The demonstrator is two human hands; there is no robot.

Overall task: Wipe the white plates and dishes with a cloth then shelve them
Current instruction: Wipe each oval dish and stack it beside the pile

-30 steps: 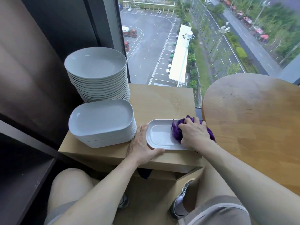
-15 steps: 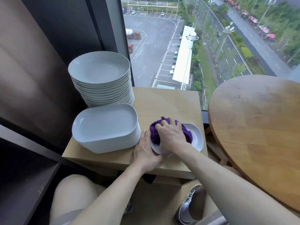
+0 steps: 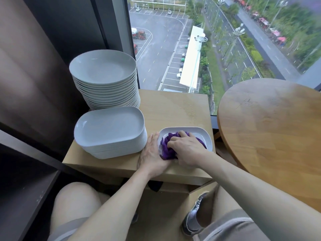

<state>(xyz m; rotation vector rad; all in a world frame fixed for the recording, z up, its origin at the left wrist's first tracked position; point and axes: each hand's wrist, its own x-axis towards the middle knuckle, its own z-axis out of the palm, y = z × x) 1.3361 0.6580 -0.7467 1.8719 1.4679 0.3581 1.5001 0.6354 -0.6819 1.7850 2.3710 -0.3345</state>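
Right hand point(image 3: 187, 152) grips cloth point(image 3: 165, 146) in the dish point(image 3: 202, 135) by the table point(image 3: 173, 108) front edge; left hand point(image 3: 151, 157) flat alongside, thumb hidden

Right hand point(image 3: 187, 150) dragged purple cloth point(image 3: 166, 150) off the right end of the small white dish point(image 3: 205, 139) to its near-left part (right end now bare, left covered).

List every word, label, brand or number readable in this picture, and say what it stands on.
No text can be read anywhere.
Stack of round white plates, stack of rectangular white dishes, small white dish, purple cloth: no print or marks.
Pale wooden cabinet top, round wooden table: plain.
Red truck and cars outside: too small and blurred to read.
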